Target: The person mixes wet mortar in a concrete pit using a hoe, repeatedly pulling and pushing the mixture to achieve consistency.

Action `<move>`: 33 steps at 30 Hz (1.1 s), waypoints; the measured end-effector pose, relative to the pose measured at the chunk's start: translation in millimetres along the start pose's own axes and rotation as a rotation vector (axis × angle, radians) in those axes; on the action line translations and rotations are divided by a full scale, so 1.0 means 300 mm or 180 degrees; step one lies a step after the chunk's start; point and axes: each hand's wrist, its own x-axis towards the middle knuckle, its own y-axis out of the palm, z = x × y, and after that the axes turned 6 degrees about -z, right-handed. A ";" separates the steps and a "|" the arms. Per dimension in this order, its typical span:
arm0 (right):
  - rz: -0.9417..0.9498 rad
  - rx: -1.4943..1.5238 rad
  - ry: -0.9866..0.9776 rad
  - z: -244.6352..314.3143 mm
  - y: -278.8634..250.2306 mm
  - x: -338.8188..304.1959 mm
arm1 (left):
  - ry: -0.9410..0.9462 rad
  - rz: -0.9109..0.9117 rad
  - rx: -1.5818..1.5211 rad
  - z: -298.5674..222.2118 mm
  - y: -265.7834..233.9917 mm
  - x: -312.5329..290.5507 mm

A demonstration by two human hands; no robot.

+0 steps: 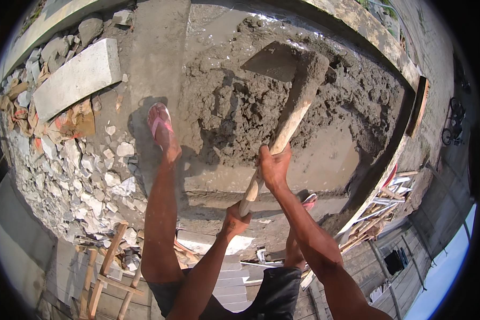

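Note:
A hoe with a wooden handle [293, 113] and a broad metal blade [273, 62] is held over a bed of wet grey mortar [218, 101]. My left hand [234, 220] is closed round the lower end of the handle. Higher up the same handle, my right hand [275, 166] is wrapped round the wood. Mortar coats the head and the upper part of the handle. The blade is above or touching the lumpy mix; I cannot tell which. Watery slurry [325, 165] lies on the near right side of the bed.
Broken rubble [85, 176] and a pale concrete block [80, 80] lie at the left. A wooden frame [106, 266] stands at the lower left. Low concrete walls [378, 40] edge the bed at the far right. Scrap wood [378, 213] is piled at the right. My sandalled foot [160, 122] is beside the mortar.

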 end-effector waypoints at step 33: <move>0.0871 -0.2185 -0.0634 0.107 0.658 0.451 | -0.0856 -0.0097 -0.1608 -0.351 -0.212 0.387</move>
